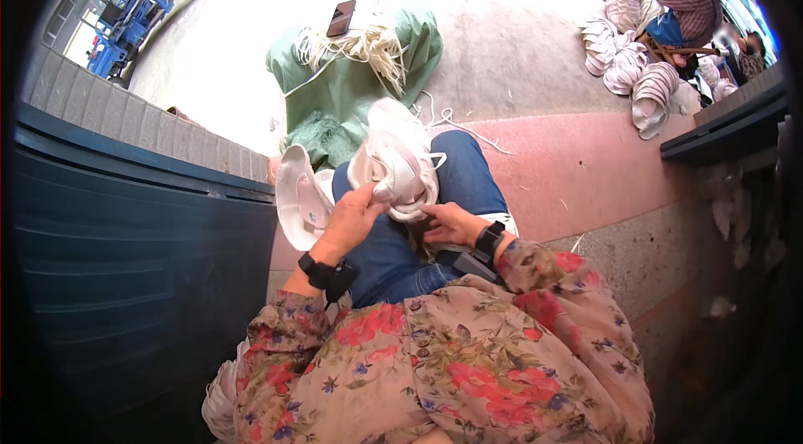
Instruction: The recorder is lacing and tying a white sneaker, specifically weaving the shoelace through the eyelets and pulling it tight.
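Observation:
A white, curved fabric piece with folded layers and a loop of cord (397,168) rests over my knees; it looks like a shoe upper or a hat, and I cannot tell which. My left hand (351,218) pinches its near left edge between thumb and fingers. At the near right edge, my right hand (452,225) has its fingers curled in against the piece; the fingertips are partly hidden. Beside my left knee lies another white curved piece (290,193) with a pinkish inside.
Ahead stands a green cloth-covered heap (314,80) bearing a bundle of white cords (381,51) and a phone (341,18). Loose cord trails on the floor. Stacked white pieces (655,92) and seated people (690,13) are far right. A dark blue panel (142,260) rises at left; a blue vehicle (138,13) stands beyond.

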A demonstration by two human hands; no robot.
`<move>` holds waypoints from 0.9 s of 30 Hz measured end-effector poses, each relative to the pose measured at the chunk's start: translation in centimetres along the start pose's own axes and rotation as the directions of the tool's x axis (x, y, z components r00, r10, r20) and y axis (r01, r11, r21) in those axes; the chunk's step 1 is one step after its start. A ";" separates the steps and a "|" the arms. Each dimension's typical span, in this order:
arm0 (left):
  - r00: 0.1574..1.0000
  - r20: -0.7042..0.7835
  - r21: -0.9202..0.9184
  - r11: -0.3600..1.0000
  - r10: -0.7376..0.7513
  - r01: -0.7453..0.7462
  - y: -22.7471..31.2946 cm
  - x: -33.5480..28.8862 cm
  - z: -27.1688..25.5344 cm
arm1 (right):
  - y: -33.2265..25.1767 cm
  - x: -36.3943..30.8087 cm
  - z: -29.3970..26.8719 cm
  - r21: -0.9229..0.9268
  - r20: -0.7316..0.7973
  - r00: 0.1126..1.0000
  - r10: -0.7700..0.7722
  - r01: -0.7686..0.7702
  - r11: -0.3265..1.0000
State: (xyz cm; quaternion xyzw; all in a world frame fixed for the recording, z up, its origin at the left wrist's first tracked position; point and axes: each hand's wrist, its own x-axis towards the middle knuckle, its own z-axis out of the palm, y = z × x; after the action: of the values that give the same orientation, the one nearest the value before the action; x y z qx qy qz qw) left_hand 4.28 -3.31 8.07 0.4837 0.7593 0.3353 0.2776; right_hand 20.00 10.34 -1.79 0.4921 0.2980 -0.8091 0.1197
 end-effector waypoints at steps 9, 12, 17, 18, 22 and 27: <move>0.943 0.313 0.426 0.872 0.108 -0.242 1.3 -0.7 2.3 | 0.3 2.5 -0.8 0.330 0.198 0.977 -0.084 0.014 0.944; 0.945 0.314 0.534 0.807 0.088 -0.252 0.6 0.4 3.9 | -0.4 0.2 -1.4 0.395 0.222 0.972 -0.080 -0.015 0.919; 0.950 0.310 0.688 0.679 0.042 -0.255 0.0 0.9 6.0 | -2.5 -3.2 -1.3 -0.222 0.031 0.949 -0.314 0.313 0.924; 0.950 0.308 0.691 0.676 0.045 -0.256 0.0 1.0 6.4 | -2.8 -3.4 -0.9 -0.542 -0.032 0.789 -0.613 0.502 0.674; 0.952 0.294 0.687 0.672 0.088 -0.275 0.5 1.0 7.1 | -3.8 -3.0 0.9 -0.914 0.173 0.475 -0.863 0.404 0.040; 0.991 -0.101 0.279 0.958 0.090 -0.059 0.0 1.0 5.8 | -4.0 -1.6 1.1 -0.954 0.228 0.560 -0.796 0.293 -0.067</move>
State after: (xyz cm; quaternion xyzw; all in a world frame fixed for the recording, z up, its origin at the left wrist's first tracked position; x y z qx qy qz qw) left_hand 8.21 -0.95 4.39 0.5262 0.7942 0.2632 0.1517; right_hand 18.02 12.64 1.39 0.2934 0.9091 -0.2943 -0.0295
